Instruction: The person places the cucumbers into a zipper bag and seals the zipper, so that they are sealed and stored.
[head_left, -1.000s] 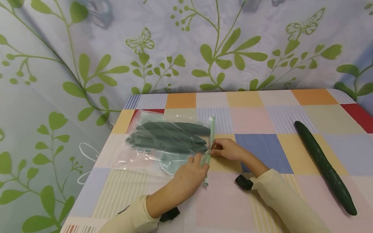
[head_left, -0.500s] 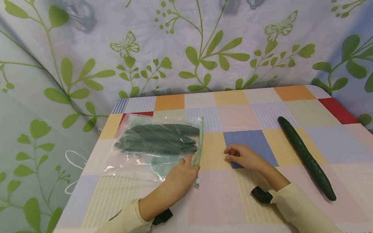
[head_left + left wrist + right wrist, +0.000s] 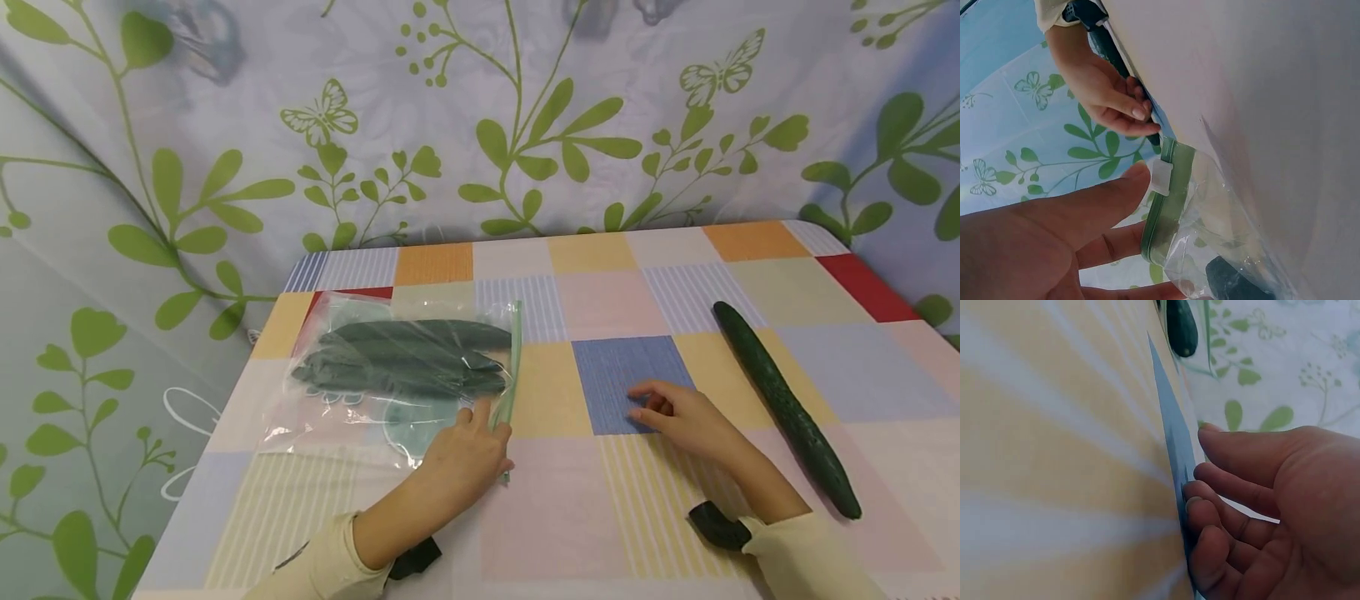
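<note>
A clear zip bag [image 3: 322,429] lies on the left of the table, with several dark green cucumbers [image 3: 420,354] inside. Its green zip strip [image 3: 516,350] runs along the right edge. My left hand [image 3: 465,454] holds the bag near the front end of that strip. Seen from the left wrist, the thumb lies beside a white slider [image 3: 1161,177], with fingers passing behind the strip. My right hand [image 3: 682,417] hovers low over a blue patch of the cloth, its fingers loosely curled and holding nothing. A single cucumber [image 3: 783,408] lies outside the bag, to the right.
A patchwork cloth [image 3: 547,517] covers the table, which backs onto a curtain [image 3: 420,100] printed with leaves and butterflies. Dark wrist devices show beside both cuffs, the right one [image 3: 718,525] nearest the loose cucumber.
My right hand has let go of the zip strip and moved right, away from the bag. The left hand stays at the strip. The head view has shifted slightly.
</note>
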{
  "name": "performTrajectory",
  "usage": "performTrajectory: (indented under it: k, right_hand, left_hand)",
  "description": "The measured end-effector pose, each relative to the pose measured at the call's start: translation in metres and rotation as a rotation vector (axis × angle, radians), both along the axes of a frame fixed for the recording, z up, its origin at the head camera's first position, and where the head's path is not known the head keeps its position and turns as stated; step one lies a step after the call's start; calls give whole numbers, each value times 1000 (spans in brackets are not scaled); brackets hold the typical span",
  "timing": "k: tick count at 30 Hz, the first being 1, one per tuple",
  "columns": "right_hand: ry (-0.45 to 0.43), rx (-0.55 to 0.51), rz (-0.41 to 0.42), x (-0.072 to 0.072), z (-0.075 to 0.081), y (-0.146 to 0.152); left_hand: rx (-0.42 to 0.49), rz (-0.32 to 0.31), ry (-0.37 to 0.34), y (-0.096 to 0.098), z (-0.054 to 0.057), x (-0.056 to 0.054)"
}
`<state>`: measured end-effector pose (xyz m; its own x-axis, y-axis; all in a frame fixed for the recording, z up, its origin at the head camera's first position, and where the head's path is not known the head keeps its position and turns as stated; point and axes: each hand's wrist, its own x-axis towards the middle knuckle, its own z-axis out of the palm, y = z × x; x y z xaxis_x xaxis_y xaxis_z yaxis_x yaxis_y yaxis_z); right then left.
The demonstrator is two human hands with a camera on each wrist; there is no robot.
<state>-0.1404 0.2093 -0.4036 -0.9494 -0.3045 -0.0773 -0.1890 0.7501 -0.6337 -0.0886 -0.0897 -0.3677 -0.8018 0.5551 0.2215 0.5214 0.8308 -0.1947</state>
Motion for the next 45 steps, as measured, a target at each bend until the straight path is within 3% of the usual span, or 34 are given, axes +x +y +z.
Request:
performTrajectory:
  k: [12,20,22,25,29,32,37,45]
  right_hand:
    - [37,27,-189,31,3,41]
    - [265,-7,-438,52,10,67]
    - [262,4,-508,54,11,71]
    - [159,75,-573,54,11,80]
    - [-56,218,-563,52,8,94]
    - [-122,295,-516,51,4,101]
    - [-51,313,-508,53,-1,104]
    - [154,170,-571,59,-4,96]
  left_hand:
    - [-14,9,-44,-1,4,1]
    - [15,22,-46,-6,3,1]
    - [25,27,-50,-8,3,1]
    - [41,28,-53,-9,2,1]
    - [47,10,-33,-9,2,0]
    - [42,-4,-26,-8,3,0]
    - [39,-9,-37,-7,4,0]
    - [36,-7,-64,-5,6,-1]
